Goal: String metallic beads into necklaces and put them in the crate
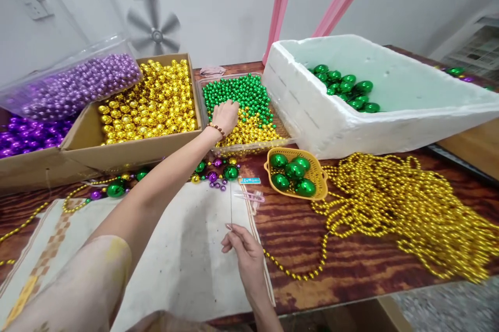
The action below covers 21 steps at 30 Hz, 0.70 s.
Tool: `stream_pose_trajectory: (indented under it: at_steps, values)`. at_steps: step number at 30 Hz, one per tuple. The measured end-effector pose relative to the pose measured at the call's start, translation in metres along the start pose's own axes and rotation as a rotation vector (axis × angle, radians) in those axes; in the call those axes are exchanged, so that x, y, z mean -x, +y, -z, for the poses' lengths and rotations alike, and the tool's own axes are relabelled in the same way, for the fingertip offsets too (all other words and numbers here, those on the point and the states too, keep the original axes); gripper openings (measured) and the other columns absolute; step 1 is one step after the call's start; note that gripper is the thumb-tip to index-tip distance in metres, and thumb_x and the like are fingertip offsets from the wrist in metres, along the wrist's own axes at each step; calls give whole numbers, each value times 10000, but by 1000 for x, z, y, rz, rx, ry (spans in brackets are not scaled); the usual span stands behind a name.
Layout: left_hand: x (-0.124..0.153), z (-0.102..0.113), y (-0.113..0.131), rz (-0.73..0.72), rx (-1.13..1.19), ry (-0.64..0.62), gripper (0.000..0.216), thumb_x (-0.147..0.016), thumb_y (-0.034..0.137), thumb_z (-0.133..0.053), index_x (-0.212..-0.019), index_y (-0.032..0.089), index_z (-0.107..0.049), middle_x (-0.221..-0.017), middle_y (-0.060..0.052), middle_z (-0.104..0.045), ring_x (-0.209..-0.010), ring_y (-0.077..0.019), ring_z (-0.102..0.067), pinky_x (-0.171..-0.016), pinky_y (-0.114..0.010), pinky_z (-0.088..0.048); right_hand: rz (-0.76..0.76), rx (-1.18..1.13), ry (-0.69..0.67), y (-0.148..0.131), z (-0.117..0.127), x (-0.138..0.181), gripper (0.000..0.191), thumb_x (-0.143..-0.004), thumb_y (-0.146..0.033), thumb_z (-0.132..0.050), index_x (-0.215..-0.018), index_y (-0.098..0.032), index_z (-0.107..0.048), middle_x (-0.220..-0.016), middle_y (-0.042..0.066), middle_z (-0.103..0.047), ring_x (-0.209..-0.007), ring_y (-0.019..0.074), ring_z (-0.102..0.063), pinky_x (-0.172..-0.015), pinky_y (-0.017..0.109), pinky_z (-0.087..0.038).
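Note:
My left hand (226, 115) reaches far forward into a clear tray (290, 138) of small green and gold beads (249, 108). Its fingers are bunched and dip into the beads where the two colours meet; what they pinch is hidden. A beaded bracelet sits on that wrist. My right hand (242, 250) rests near the table's front edge on a white cloth (187, 254). It pinches the lower end of a thin needle (231, 207) that points away from me.
A cardboard box of gold balls (152, 98) and boxes of purple balls (74, 85) stand at the left. A white foam box (331, 124) holds green balls. A yellow basket (322, 181) of green balls, gold bead strands (409, 212) and loose balls (218, 171) lie on the wooden table.

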<state>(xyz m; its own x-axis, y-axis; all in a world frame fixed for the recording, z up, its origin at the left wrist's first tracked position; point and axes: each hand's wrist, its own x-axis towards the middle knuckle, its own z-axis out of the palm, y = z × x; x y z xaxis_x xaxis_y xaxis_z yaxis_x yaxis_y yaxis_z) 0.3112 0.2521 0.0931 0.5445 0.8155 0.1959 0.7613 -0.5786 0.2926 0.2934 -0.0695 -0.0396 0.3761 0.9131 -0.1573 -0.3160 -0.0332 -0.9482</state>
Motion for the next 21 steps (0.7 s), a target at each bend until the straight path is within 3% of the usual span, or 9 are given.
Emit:
stream_pose_trajectory:
  at_steps: [3,6,9,14,21]
  values:
    - [41,11,-1,-8,618,63,120,-844,101,-588,-923,117,-677,-1022,-126,-663,-1005,-226,-607,-952,-400,-439,5,-12,42,2,-4,2,227,-859,-372,-675,-947,-171,-732,-668,16,-674,-563,128,-628,-574,235,-533]
    - [95,14,-9,190,1387,-128,83,-829,127,-628,-889,120,-685,-910,-76,-673,-838,-162,-646,-905,-382,-496,54,22,81,-2,-4,2,217,-879,-363,-651,-909,-163,-730,-652,12,-656,-540,118,-609,-551,228,-521]
    - [144,13,-18,366,1847,-257,143,-826,145,-668,-956,104,-711,-901,-80,-686,-837,-143,-666,-890,-327,-519,141,108,97,-11,0,3,227,-918,-348,-604,-953,-164,-732,-593,-16,-600,-501,97,-557,-529,212,-488]
    - [186,12,-22,466,2091,-231,164,-841,148,-686,-991,90,-716,-865,-80,-686,-854,-154,-679,-876,-309,-546,278,342,50,-25,3,4,231,-951,-305,-564,-1023,-170,-738,-537,-46,-504,-467,76,-478,-471,185,-390]
    - [198,16,-21,630,2186,-89,40,-865,113,-658,-845,90,-685,-841,-51,-688,-765,-126,-681,-813,-290,-573,321,453,6,-36,-10,5,240,-956,-290,-548,-1020,-165,-742,-514,-54,-475,-432,70,-430,-434,186,-349]
